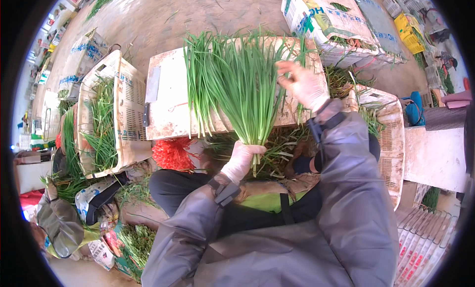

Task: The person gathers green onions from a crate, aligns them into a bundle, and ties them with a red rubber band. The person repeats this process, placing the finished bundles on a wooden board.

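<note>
A bunch of long green garlic chives (246, 90) fans out over a white board (169, 112). My left hand (241, 159), in a thin glove, grips the bunch by its pale stem ends, just off the board's near edge. My right hand (302, 82), gloved as well, is raised at the right side of the leaves. Its fingers are parted and slightly curled, with nothing held in them. A smaller pile of chives (200, 86) lies on the board to the left of the bunch. At the board's left end rests a knife (151, 90) with a black handle.
Red plastic ties (173, 154) hang below the board's front left. Plastic crates of greens flank me, one on the left (130, 105) and one on the right (387, 138). Bagged crates (334, 19) stand at back right. Another person's sleeve (61, 224) shows at lower left.
</note>
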`<control>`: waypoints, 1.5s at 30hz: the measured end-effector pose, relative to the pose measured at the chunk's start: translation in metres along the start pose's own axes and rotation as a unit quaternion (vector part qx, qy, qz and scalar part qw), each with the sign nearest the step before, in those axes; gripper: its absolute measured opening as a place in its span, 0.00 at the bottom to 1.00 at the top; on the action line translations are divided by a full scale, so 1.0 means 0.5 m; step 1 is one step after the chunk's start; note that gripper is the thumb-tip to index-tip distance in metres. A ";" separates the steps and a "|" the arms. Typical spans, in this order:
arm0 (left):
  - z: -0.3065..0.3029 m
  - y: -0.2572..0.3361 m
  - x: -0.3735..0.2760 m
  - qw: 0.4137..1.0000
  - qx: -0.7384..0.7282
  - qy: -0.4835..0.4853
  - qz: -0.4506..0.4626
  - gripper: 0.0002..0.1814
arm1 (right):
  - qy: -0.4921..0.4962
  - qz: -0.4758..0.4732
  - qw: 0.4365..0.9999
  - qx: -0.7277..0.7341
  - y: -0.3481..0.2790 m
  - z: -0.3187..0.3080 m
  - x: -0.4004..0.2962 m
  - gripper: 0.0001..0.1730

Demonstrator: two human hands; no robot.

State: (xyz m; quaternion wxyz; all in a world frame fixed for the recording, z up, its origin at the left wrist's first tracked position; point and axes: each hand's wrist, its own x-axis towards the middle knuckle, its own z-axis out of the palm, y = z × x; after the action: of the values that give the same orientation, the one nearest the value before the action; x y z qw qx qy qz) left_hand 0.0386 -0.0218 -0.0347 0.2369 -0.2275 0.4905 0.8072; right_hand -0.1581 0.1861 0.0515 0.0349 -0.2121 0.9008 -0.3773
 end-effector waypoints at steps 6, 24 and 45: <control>0.023 0.000 -0.011 0.995 0.065 0.043 0.060 0.16 | -0.053 0.061 0.985 -0.152 0.003 0.121 -0.001 0.27; -0.012 0.004 0.025 0.993 -0.096 0.023 0.058 0.16 | 0.033 0.308 0.917 -0.251 0.229 -0.104 -0.137 0.16; 0.015 -0.003 0.038 0.988 -0.137 -0.026 0.066 0.16 | 0.054 0.332 0.940 0.047 0.090 0.033 -0.286 0.06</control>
State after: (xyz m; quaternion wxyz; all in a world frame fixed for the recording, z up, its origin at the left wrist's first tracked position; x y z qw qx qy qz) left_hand 0.0238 -0.0112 -0.0440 0.1626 -0.2037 0.3831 0.8862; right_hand -0.0407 0.2613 -0.0054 0.1195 0.1218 0.9018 -0.3970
